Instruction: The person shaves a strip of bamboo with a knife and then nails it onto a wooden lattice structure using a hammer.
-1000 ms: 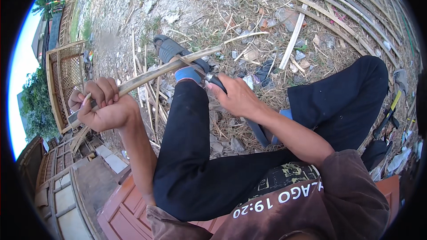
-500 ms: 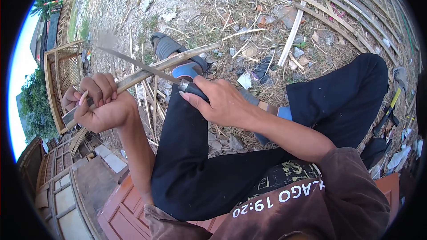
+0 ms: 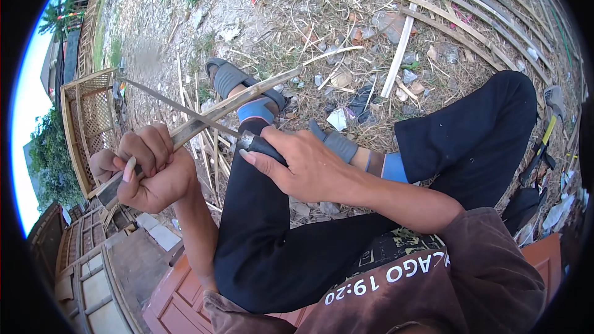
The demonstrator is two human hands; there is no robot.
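Note:
A long strip of split bamboo or wood (image 3: 253,93) slants from the lower left up to the right, over my bent leg and sandalled foot. Around its near end, the fingers of my left hand (image 3: 148,164) are wrapped tight. My right hand (image 3: 306,166) grips the black handle of a long knife (image 3: 162,98), thumb laid along the handle. The narrow grey blade crosses the strip just beyond my left hand, its tip pointing up and left. Whether the edge bites into the strip, I cannot tell.
Several pale strips (image 3: 470,21) lie at the upper right. Shavings, stones and litter cover the ground. A hammer-like tool with a yellow-and-black handle (image 3: 547,133) lies at the far right. A latticed wooden frame (image 3: 93,111) stands at the left; a reddish panelled board (image 3: 179,300) is beneath me.
My left hand has shifted slightly right and down with the strip. My right hand and the knife have moved a little left and down. Both grips stay closed.

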